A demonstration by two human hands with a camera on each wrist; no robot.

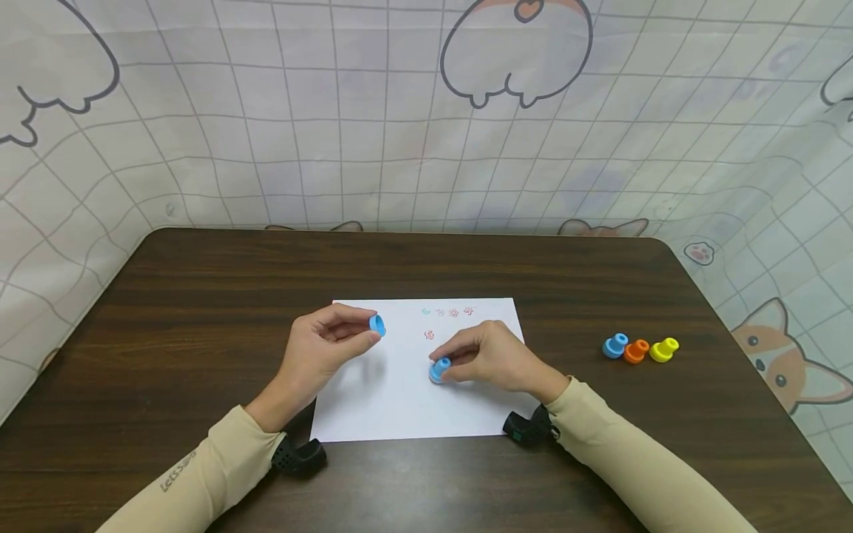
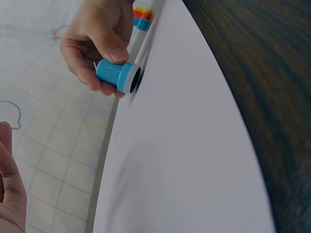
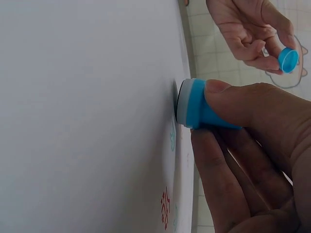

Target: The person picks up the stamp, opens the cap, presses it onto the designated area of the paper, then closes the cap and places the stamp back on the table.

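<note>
A small blue toy stamp [image 1: 439,369] is pinched between the thumb and fingers of my right hand [image 1: 496,360], over the middle of a white sheet of paper [image 1: 400,418]. In the left wrist view the stamp's dark face [image 2: 136,80] shows, turned toward the paper and very close to it. My left hand [image 1: 320,348] pinches a blue cap [image 1: 377,325] above the sheet's left part; its hollow side shows in the right wrist view. Small stamped prints [image 1: 453,313] run in a row near the paper's far edge, with one red print [image 1: 429,335] below them.
To the right of the paper stand a blue stamp [image 1: 615,346], an orange stamp [image 1: 636,352] and a yellow stamp [image 1: 664,349], close together. The dark wooden table [image 1: 200,311] meets a checked cloth [image 1: 373,170] at its back and sides.
</note>
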